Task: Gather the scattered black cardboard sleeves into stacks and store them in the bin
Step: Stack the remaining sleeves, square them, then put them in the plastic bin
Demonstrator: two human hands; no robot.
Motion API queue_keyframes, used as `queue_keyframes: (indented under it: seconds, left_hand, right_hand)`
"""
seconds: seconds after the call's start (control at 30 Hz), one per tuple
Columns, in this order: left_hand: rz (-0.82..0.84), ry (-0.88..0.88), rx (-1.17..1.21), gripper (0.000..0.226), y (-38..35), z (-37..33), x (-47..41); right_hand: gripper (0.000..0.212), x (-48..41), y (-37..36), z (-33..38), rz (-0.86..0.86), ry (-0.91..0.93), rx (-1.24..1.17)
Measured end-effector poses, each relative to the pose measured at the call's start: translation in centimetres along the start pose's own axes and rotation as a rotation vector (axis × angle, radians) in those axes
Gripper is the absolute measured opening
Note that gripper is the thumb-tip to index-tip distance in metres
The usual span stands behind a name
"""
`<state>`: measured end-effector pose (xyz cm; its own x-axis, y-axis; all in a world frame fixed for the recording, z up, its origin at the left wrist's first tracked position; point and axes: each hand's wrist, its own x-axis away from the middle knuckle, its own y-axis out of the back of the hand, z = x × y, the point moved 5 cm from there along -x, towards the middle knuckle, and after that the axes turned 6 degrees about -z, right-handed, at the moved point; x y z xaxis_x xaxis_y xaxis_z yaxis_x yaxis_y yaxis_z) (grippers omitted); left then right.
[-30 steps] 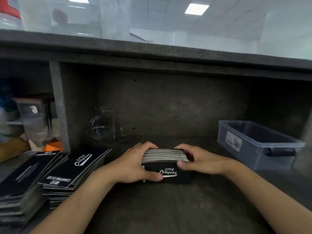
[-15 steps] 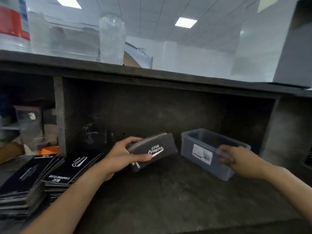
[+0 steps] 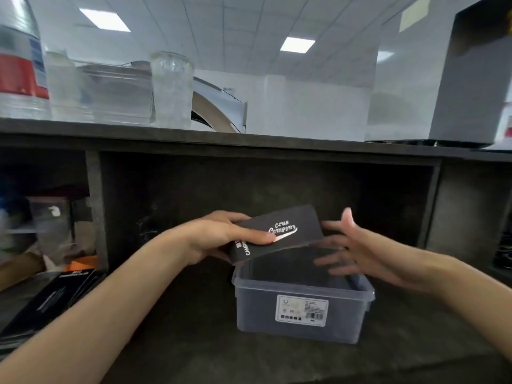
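Observation:
My left hand (image 3: 221,236) grips a stack of black cardboard sleeves (image 3: 279,234) with white lettering, thumb on top, holding it tilted just above the bin. The translucent grey plastic bin (image 3: 302,309) with a white label stands on the dark shelf floor in front of me. My right hand (image 3: 352,250) hovers over the bin's right side with fingers spread, next to the stack's right end and holding nothing. More black sleeves (image 3: 52,297) lie piled at the lower left.
A dark shelf board (image 3: 249,139) runs overhead, carrying clear glasses (image 3: 171,90) and a bottle (image 3: 19,65). A vertical divider (image 3: 95,212) separates a cluttered left compartment. A dark box (image 3: 471,76) stands at the upper right.
The bin has come from the right to the middle, in front of me. My left hand carried the sleeve stack over it. My right hand let go of the bin and opened beside the stack.

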<state>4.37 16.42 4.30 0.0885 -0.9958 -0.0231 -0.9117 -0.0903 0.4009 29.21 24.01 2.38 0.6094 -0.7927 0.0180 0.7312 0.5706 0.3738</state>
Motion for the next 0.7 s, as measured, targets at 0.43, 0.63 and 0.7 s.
queue_keyframes:
  seconds: [0.43,0.63,0.7]
  left_hand:
    - [-0.235,-0.148,-0.353,0.079,-2.4,1.0,-4.1]
    - [-0.167,-0.021,-0.272,0.052,-4.8,4.8,-2.7]
    - [-0.243,0.007,-0.224,0.051,-4.7,5.3,-2.7]
  right_hand:
    - [0.067,-4.0,-0.7,-2.6,-0.253,-0.212,-0.388]
    - [0.054,-4.1,-1.0,-3.5,-0.258,-0.343,-0.222]
    - [0.049,-4.5,-1.9,-3.7,-0.213,-0.413,-0.234]
